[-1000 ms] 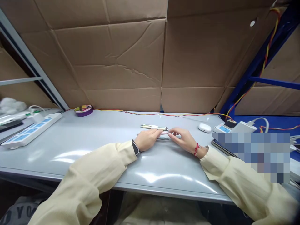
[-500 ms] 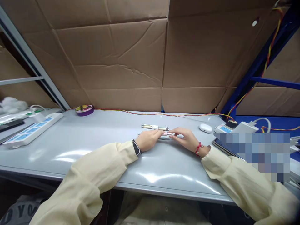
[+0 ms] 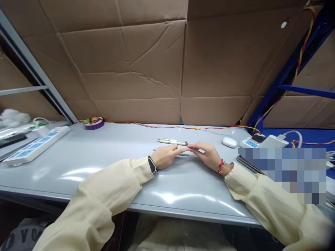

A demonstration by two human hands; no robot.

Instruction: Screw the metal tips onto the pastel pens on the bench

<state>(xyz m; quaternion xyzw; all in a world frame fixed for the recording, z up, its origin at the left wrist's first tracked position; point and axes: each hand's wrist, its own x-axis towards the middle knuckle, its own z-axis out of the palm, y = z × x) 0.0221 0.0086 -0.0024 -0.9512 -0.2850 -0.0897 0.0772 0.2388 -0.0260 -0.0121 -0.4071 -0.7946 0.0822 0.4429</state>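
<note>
My left hand [image 3: 165, 157] lies low over the desk with its index finger stretched to the right, across a pen [image 3: 154, 150] whose end shows at its left side. Its fingertip meets the fingertips of my right hand [image 3: 208, 153], which are pressed together. Whatever sits between those right fingertips is hidden. Just below the left index finger, part of a greyish pen [image 3: 183, 154] is visible. Behind both hands, white pens [image 3: 172, 142] lie crosswise on the desk, close together; their exact number is hard to make out.
A white earbud case [image 3: 229, 142] sits right of my hands, near a power strip [image 3: 248, 143] and a white charger [image 3: 273, 142]. On the left are a roll of purple tape [image 3: 94, 123] and a long power strip [image 3: 36, 145]. Twisted wires [image 3: 146, 124] run along the back edge.
My left index finger has straightened over the pen and reached the right fingertips. The right fingers have closed together. The pens behind stay in place.
</note>
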